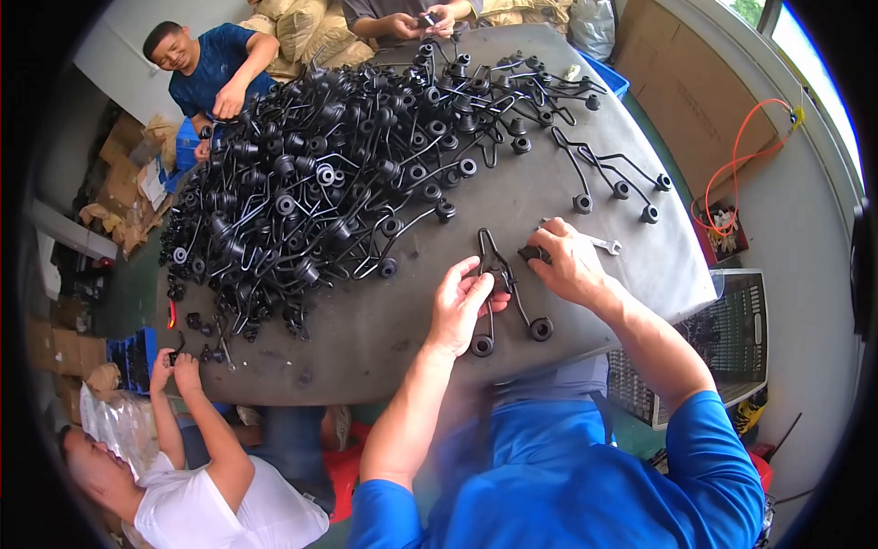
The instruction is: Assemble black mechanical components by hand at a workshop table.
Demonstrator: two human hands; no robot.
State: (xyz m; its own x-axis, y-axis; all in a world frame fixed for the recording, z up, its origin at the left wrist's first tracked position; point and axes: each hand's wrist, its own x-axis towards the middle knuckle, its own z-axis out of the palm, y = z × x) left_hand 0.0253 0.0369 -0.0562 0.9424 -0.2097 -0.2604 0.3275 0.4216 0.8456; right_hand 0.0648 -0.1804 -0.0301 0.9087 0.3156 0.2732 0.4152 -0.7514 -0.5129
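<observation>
My left hand [457, 309] is closed around a black bent-rod part [512, 297], a narrow loop whose two legs end in round black bushings. It is held just above the near edge of the grey table [439, 361]. To its right, my right hand [569, 263] pinches a small dark piece [531, 252], apart from the rod part; its exact kind is hidden by the fingers. A metal open-end wrench [607, 245] lies partly behind my right hand. Farther right on the table rest a few similar rod parts [604, 166].
A large tangled heap of black rod parts [311, 174] covers the left and far table. One person works at the near left [210, 494], another at the far left [219, 69], a third at the back [416, 18]. A grey plastic crate [752, 339] stands beside the right edge.
</observation>
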